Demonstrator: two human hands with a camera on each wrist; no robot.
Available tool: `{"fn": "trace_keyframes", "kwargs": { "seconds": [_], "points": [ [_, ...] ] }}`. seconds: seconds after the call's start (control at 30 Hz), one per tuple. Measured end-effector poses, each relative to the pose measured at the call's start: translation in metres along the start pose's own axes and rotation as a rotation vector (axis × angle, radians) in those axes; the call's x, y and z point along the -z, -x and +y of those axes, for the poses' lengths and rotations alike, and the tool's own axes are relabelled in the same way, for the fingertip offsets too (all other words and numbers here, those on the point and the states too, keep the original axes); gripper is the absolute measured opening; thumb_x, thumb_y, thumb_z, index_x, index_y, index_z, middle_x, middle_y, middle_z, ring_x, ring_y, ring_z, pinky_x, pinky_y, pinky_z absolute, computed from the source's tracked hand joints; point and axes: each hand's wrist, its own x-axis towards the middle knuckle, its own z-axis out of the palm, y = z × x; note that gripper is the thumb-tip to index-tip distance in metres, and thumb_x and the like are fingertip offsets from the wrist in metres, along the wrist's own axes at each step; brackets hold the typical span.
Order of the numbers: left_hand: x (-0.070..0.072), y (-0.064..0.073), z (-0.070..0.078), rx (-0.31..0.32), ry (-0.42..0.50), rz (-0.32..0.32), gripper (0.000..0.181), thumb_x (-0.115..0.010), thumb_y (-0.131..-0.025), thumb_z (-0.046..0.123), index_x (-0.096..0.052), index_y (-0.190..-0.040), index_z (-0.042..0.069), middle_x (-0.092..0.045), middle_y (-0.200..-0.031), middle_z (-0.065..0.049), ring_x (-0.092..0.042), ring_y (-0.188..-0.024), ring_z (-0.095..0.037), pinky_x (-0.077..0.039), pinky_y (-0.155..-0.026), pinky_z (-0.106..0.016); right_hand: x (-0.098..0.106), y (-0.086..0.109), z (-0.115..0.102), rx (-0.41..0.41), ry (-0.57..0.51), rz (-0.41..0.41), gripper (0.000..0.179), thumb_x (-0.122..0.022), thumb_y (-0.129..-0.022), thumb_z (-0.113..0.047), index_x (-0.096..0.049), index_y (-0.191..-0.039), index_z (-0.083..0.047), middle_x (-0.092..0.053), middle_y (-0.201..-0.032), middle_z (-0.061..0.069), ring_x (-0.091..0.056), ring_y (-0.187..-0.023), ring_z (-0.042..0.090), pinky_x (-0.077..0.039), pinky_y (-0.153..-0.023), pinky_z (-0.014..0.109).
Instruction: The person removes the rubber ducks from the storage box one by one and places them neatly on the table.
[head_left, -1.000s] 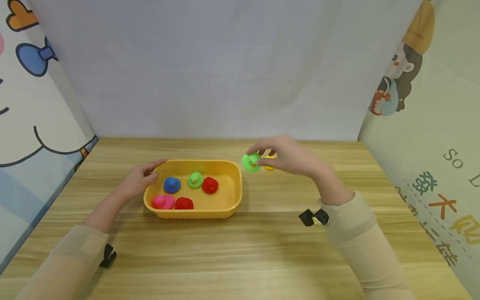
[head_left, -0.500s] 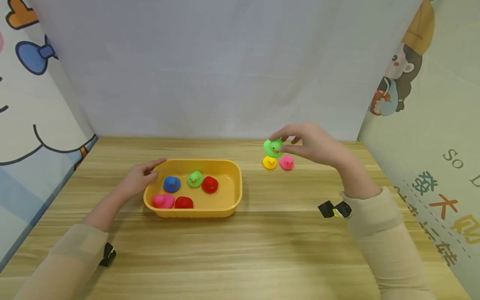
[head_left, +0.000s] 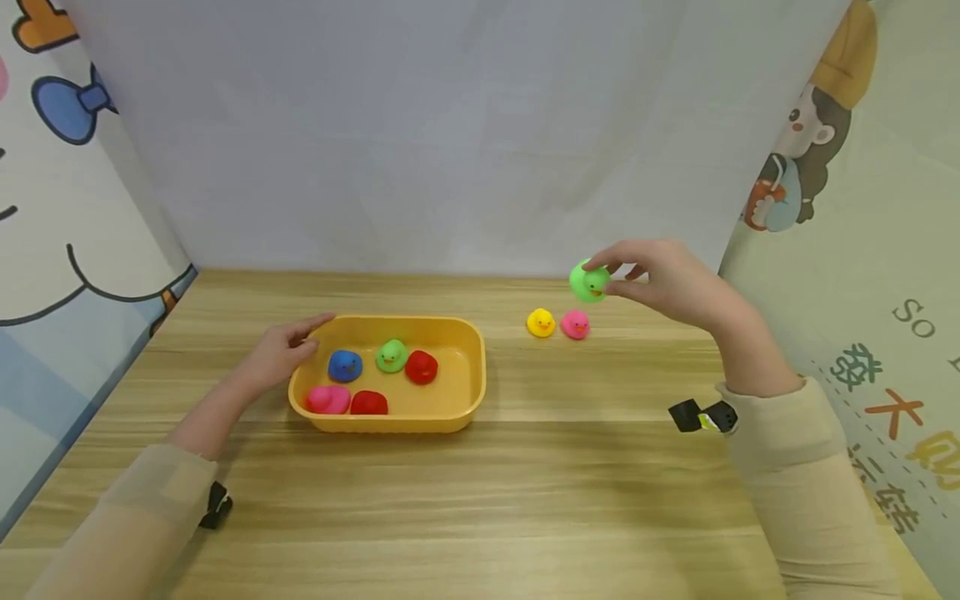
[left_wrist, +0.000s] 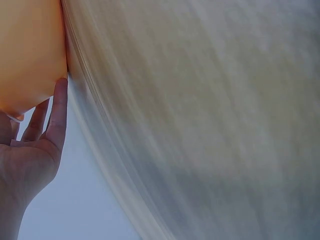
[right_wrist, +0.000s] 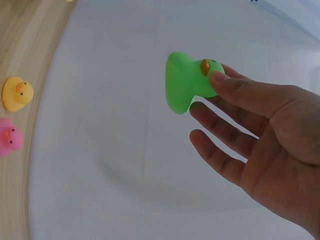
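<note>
My right hand (head_left: 671, 279) pinches a green rubber duck (head_left: 587, 284) between thumb and fingertips, up in the air above the table's back right part. In the right wrist view the thumb presses on the duck's head, and two lower fingers stay off it. My left hand (head_left: 273, 358) holds the left end of a yellow plastic basin (head_left: 442, 423), its thumb at the rim and its fingers along the outer wall. Inside the basin are a blue duck (head_left: 345, 366), another green duck (head_left: 392, 357), a pink duck (head_left: 328, 400) and two red ones (head_left: 422, 367).
A yellow duck (head_left: 541, 322) and a pink duck (head_left: 576, 324) stand side by side on the wooden table (head_left: 480, 508), right of the basin. Behind the table hangs a pale cloth (head_left: 450, 142). Printed cloths flank both sides.
My right hand has moved right and a little up with the green duck, away from the basin, uncovering the yellow and pink ducks on the table. My left hand has stayed at the basin.
</note>
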Motion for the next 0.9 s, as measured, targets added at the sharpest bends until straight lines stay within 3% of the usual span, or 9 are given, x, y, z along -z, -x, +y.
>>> {"fn": "trace_keyframes", "kwargs": {
  "seconds": [0.13,0.4,0.7,0.9],
  "points": [
    [0.000,-0.001,0.000,-0.007,-0.004,0.001,0.048,-0.044,-0.099,0.013,-0.038,-0.146,0.015,-0.035,-0.148,-0.020,-0.046,-0.105,-0.031,-0.042,-0.082,-0.034,0.001,0.004,0.009,-0.031,0.004,0.022,0.034,-0.071,-0.080,0.002,-0.068,-0.111,-0.010,-0.069,-0.108,0.004,-0.061,-0.093,0.022,-0.052,-0.078,0.037],
    [-0.001,-0.003,-0.001,-0.006,-0.005,0.003,0.048,-0.045,-0.098,0.012,-0.039,-0.146,0.014,-0.039,-0.145,-0.021,-0.046,-0.081,-0.027,-0.042,-0.071,-0.027,0.001,0.012,0.029,-0.103,0.013,0.043,0.032,-0.069,-0.082,0.001,-0.068,-0.113,-0.007,-0.067,-0.111,0.010,-0.060,-0.095,0.024,-0.051,-0.080,0.041],
    [-0.001,-0.002,0.002,-0.021,0.005,0.000,0.047,-0.045,-0.099,0.013,-0.038,-0.146,0.013,-0.035,-0.148,-0.020,-0.045,-0.107,-0.031,-0.041,-0.083,-0.034,-0.006,0.019,0.057,-0.156,0.006,0.071,0.031,-0.067,-0.083,0.003,-0.067,-0.114,-0.004,-0.065,-0.114,0.016,-0.061,-0.097,0.029,-0.051,-0.081,0.045],
    [-0.002,-0.002,0.002,-0.014,0.004,0.004,0.047,-0.045,-0.099,0.013,-0.039,-0.146,0.012,-0.036,-0.148,-0.020,-0.046,-0.104,-0.031,-0.042,-0.079,-0.028,-0.016,0.021,0.077,-0.158,0.022,0.103,0.032,-0.066,-0.083,0.005,-0.067,-0.114,-0.003,-0.064,-0.116,0.017,-0.060,-0.097,0.030,-0.052,-0.079,0.045]
  ]
}}
